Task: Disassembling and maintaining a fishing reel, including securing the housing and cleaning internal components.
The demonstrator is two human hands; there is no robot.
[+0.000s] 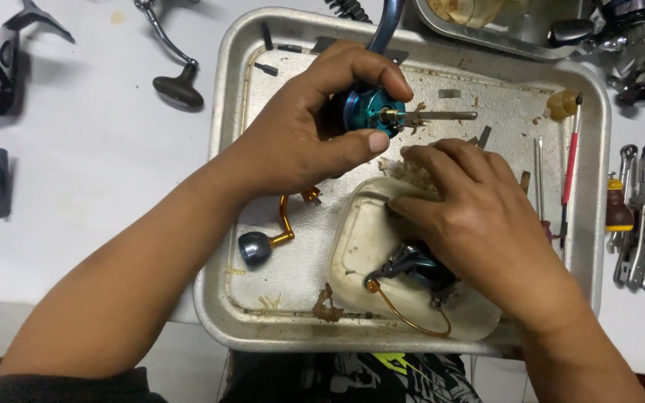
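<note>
1. A white worktop [91,157] carries a metal tray [595,186].
2. The left hand [304,130] is clamped on a blue reel part [367,110] above the tray, its shaft [442,116] pointing right.
3. The right hand [464,205] presses a rag [412,173] into a cream tub [367,239]; its grip is closed on the rag.
4. This looks like cleaning; wiping the shaft calls for a gentle touch.
5. Counted: one tub, one orange handle [270,239], two hands.

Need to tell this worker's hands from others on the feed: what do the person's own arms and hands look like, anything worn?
Both forearms are bare, no gloves, rings or watch visible. The left hand and right hand have short, plain nails. A dark sleeve edge shows at the left upper arm only.
</note>
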